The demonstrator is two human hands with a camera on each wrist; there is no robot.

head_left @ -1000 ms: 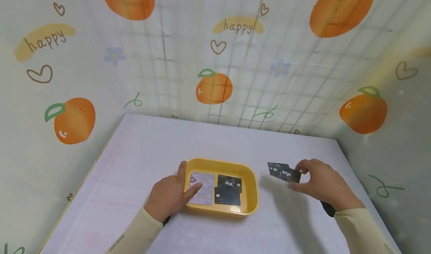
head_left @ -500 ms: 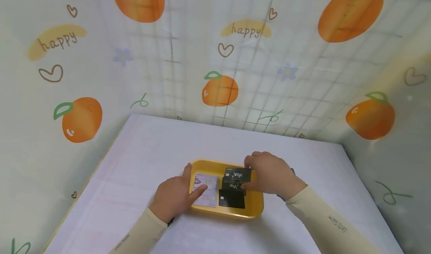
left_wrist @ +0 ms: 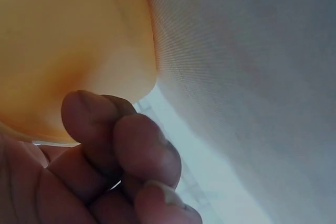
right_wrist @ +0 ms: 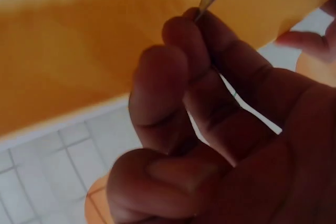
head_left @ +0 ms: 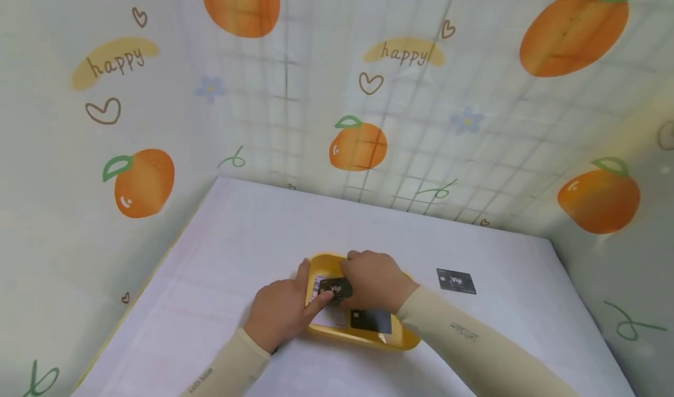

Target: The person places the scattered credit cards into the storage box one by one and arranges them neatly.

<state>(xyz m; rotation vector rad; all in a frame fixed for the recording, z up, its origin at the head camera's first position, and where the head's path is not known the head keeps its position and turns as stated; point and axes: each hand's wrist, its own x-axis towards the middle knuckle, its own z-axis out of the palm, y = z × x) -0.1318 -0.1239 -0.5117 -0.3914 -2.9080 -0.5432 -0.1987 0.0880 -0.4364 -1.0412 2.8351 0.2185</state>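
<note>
At its left end, a yellow tray [head_left: 363, 341] is gripped by my left hand [head_left: 284, 312], thumb over the rim. The left wrist view shows that hand's fingers [left_wrist: 144, 142] curled against the tray's outer wall. Above the tray's left part, my right hand [head_left: 376, 283] pinches a black "Vip" card [head_left: 337, 289] by its right side. It partly covers the lavender cards [head_left: 332, 317] lying in the tray. Another black card [head_left: 371, 321] lies in the right part, partly under the right hand. In the right wrist view the fingers [right_wrist: 160, 82] are curled, with the card's edge at their tips.
One more black "Vip" card [head_left: 456, 281] lies on the white table [head_left: 253, 227], right of the tray. A curtain [head_left: 310, 93] printed with oranges stands behind the table and along its sides.
My right hand has carried a black card leftward from the table's right side to above the tray's left part. My left hand still grips the tray. The head view has shifted slightly.
</note>
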